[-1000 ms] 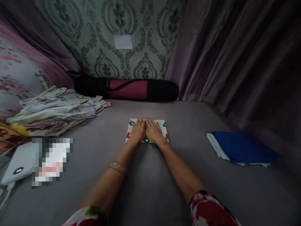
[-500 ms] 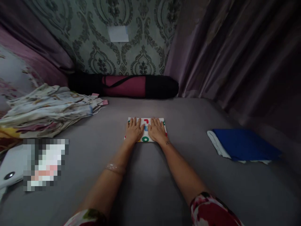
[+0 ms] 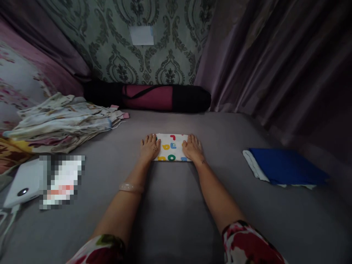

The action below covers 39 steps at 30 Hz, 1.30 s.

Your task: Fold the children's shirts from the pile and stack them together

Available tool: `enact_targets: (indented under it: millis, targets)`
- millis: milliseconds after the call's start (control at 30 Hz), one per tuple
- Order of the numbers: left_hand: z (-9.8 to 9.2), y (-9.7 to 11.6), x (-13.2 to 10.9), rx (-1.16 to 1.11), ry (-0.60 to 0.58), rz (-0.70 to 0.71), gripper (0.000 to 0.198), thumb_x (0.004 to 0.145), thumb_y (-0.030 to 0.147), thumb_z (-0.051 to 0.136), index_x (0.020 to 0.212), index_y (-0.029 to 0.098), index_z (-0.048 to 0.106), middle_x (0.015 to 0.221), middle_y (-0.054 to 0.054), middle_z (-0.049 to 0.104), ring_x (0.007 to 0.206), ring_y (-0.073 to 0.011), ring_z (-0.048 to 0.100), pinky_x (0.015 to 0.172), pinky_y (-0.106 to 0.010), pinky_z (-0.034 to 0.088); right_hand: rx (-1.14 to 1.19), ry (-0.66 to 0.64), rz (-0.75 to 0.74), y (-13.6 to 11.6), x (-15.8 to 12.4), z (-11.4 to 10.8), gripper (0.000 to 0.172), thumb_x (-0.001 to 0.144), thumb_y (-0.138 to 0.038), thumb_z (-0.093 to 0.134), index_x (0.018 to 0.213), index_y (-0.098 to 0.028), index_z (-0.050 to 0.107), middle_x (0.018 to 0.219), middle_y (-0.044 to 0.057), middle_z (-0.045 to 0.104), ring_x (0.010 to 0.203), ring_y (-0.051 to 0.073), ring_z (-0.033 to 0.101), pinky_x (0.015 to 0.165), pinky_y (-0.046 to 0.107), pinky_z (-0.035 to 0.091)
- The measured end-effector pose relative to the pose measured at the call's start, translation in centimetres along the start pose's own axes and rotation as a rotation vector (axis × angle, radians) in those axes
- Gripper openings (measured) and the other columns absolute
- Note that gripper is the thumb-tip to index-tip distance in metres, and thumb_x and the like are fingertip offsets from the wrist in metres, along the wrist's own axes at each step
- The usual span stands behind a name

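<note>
A white folded cloth (image 3: 172, 148) printed with red, yellow, blue and green letters lies flat on the grey sheet in front of me. Over its left edge rests my left hand (image 3: 149, 148), palm down with fingers stretched out and the thumb on the cloth. My right hand (image 3: 193, 148) lies likewise across the right edge, fingers extended and thumb pointing inward. The undersides of both palms are hidden. A bracelet (image 3: 131, 187) circles my left forearm.
Crumpled printed cloths (image 3: 68, 117) are heaped at left, near a white power bank (image 3: 29, 181) with a cable and a pixelated item. A folded blue cloth (image 3: 288, 167) lies at right. Along the wall stretches a black and maroon bag (image 3: 148, 97).
My hands have slid apart from the cloth's middle to its left and right edges, showing more of the letters. The camera view has shifted slightly.
</note>
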<state>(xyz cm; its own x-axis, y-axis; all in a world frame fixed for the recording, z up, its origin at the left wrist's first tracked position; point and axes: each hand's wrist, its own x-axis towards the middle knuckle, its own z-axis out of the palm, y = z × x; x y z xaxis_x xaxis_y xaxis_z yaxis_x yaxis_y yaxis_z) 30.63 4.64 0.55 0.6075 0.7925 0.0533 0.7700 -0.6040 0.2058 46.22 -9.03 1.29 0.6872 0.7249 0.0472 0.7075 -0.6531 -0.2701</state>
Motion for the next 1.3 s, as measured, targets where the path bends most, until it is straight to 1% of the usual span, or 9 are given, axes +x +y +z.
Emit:
enact_targets:
  millis: [167,300,433,533,733,900,1033,1133,1300]
  targets:
    - [-0.1,-0.5,0.1,-0.056,0.010,0.026,0.061,0.099,0.042,0.018,0.148,0.011,0.035,0.156,-0.013,0.033,0.145,-0.0291,0.027,0.117,-0.052,0.020,-0.011,0.053,-0.012,-0.4,-0.3,-0.5,0.058,0.098,-0.031,0.028,0.147,0.000,0.035,0.155,0.020,0.031,0.143,0.031,0.026,0.116,0.049,0.017]
    - [-0.5,-0.4,0.2,-0.156,0.073,-0.013,0.056,0.099,0.039,0.019,0.145,0.013,0.040,0.154,-0.015,0.036,0.144,-0.0271,0.029,0.115,-0.052,0.026,-0.025,0.166,-0.153,-2.8,-1.5,-0.9,0.055,0.098,-0.030,0.030,0.145,-0.002,0.039,0.156,0.019,0.031,0.145,0.030,0.022,0.117,0.049,0.008]
    - [-1.2,0.2,-0.1,-0.166,0.109,-0.013,0.054,0.100,0.037,0.016,0.143,0.014,0.042,0.153,-0.014,0.038,0.143,-0.0237,0.032,0.115,-0.049,0.029,0.019,0.116,-0.353,-5.8,-3.2,-0.2,0.055,0.100,-0.035,0.028,0.146,-0.007,0.039,0.156,0.015,0.032,0.146,0.025,0.022,0.119,0.044,0.006]
    - [-1.4,0.8,-0.3,-0.139,0.077,-0.007,0.054,0.101,0.036,0.016,0.142,0.014,0.043,0.152,-0.013,0.040,0.143,-0.0228,0.033,0.114,-0.046,0.031,0.043,0.055,-0.384,-6.6,-3.7,0.8,0.055,0.100,-0.036,0.029,0.146,-0.006,0.039,0.156,0.014,0.031,0.146,0.025,0.021,0.119,0.045,0.008]
    - [-0.9,1.4,-0.2,-0.171,0.077,0.037,0.053,0.100,0.035,0.019,0.142,0.015,0.044,0.152,-0.013,0.041,0.143,-0.0240,0.033,0.115,-0.051,0.028,0.051,0.003,-0.347,-6.4,-3.5,1.6,0.055,0.099,-0.034,0.031,0.147,-0.008,0.037,0.157,0.013,0.030,0.146,0.024,0.022,0.119,0.046,0.010]
    - [-1.0,2.4,-0.6,-0.120,0.136,0.147,0.050,0.100,0.033,0.024,0.142,0.014,0.044,0.152,-0.012,0.041,0.144,-0.0243,0.030,0.118,-0.051,0.020,0.090,-0.082,-0.363,-6.0,-2.8,0.5,0.055,0.098,-0.029,0.028,0.148,-0.006,0.035,0.157,0.013,0.030,0.146,0.024,0.021,0.119,0.046,0.013]
    - [-1.1,3.8,-0.9,-0.068,0.175,0.285,0.049,0.098,0.024,0.025,0.143,0.015,0.043,0.151,-0.010,0.042,0.144,-0.0218,0.030,0.120,-0.047,0.017,0.097,0.029,-0.302,-4.7,-1.7,-0.7,0.055,0.098,-0.025,0.026,0.148,-0.005,0.035,0.156,0.012,0.032,0.146,0.023,0.022,0.119,0.043,0.012]
    - [-0.6,4.3,-0.7,-0.024,0.137,0.297,0.050,0.099,0.028,0.026,0.145,0.016,0.042,0.152,-0.010,0.041,0.145,-0.0249,0.028,0.119,-0.049,0.017,0.060,0.081,-0.319,-3.7,-1.1,-0.8,0.055,0.097,-0.025,0.028,0.148,-0.006,0.036,0.157,0.012,0.030,0.147,0.023,0.019,0.120,0.043,0.008]
    - [0.5,4.1,-0.3,0.049,0.030,0.283,0.053,0.100,0.036,0.024,0.146,0.016,0.041,0.154,-0.011,0.038,0.145,-0.0297,0.027,0.118,-0.052,0.018,0.029,-0.002,-0.377,-3.1,-0.9,0.5,0.055,0.098,-0.027,0.028,0.149,-0.008,0.035,0.157,0.011,0.031,0.146,0.023,0.023,0.120,0.045,0.009]
